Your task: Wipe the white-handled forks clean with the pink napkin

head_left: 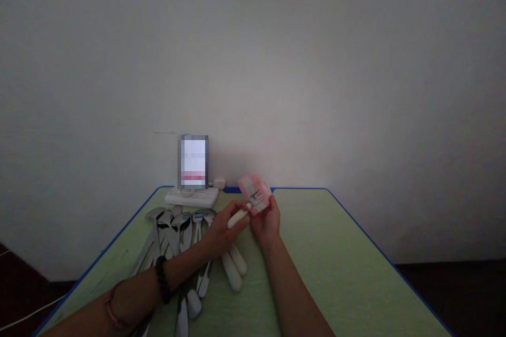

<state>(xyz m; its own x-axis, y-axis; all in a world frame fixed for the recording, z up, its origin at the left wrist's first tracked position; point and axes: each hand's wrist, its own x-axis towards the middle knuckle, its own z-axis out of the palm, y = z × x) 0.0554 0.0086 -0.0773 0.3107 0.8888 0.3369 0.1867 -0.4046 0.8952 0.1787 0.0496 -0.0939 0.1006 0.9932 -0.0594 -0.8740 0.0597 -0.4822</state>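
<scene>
My left hand [223,229] is closed around the white handle of a fork [237,218], whose metal tines point up and to the right. Behind the tines lies a pink and white checked cloth [249,184], which my right hand [269,224] holds from below and from the right. The fork's head rests against the cloth. Under and beside my left forearm spreads a pile of metal cutlery [182,224], with spoons and other pieces, several with white handles. My forearm hides part of that pile.
A lit phone or small tablet [193,162], its screen blurred out, stands on a white base [192,198] at the back of the green table [336,274]. A white plug-like piece [219,184] sits beside it. The wall [316,89] rises directly behind the table's blue edge.
</scene>
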